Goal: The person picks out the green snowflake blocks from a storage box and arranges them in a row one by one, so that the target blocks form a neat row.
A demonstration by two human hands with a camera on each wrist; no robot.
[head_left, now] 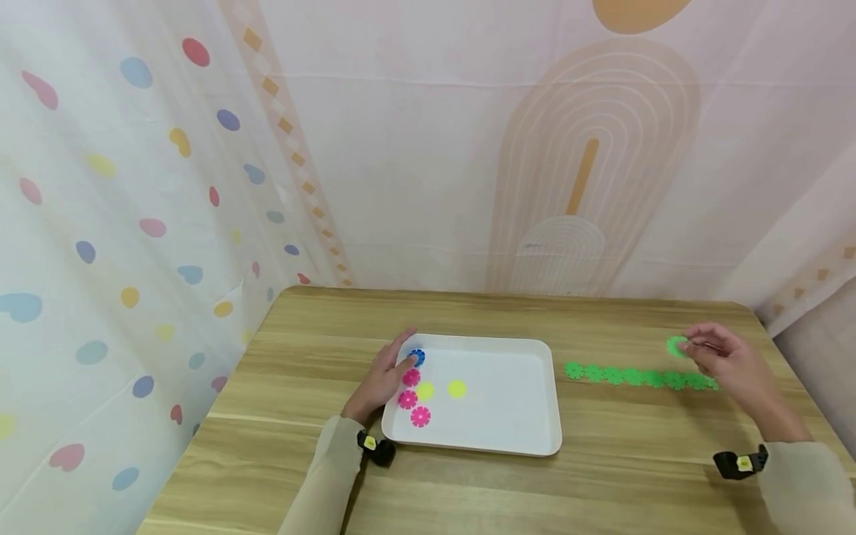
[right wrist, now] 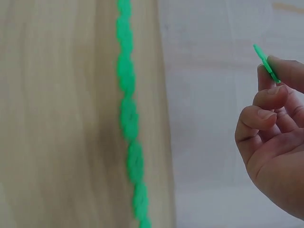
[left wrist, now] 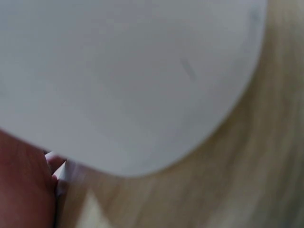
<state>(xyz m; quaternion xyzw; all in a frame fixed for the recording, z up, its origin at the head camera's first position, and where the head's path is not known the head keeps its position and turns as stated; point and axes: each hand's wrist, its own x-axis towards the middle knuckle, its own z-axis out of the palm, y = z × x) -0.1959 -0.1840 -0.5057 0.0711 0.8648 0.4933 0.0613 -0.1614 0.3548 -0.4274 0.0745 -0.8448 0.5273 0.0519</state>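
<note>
At the left side of the white tray point(head_left: 495, 431), my left hand point(head_left: 386, 377) grips the rim, fingers outside and thumb reaching in over a blue notched disc point(head_left: 417, 354). The left wrist view shows the tray's pale surface point(left wrist: 133, 85) with its rounded corner, and part of the hand at lower left. My right hand point(head_left: 732, 368) pinches a green notched disc point(head_left: 675, 346) between thumb and fingertips. The right wrist view shows this disc point(right wrist: 266, 64) edge-on, with the other fingers curled below. Under it on the table runs a row of green notched discs point(head_left: 631, 377).
Three pink notched discs point(head_left: 420, 417) and two yellow discs point(head_left: 458, 389) lie in the tray's left half. The wooden table point(head_left: 468, 490) ends at a patterned curtain point(head_left: 428, 186) behind and to the left. Each wrist wears a black camera strap.
</note>
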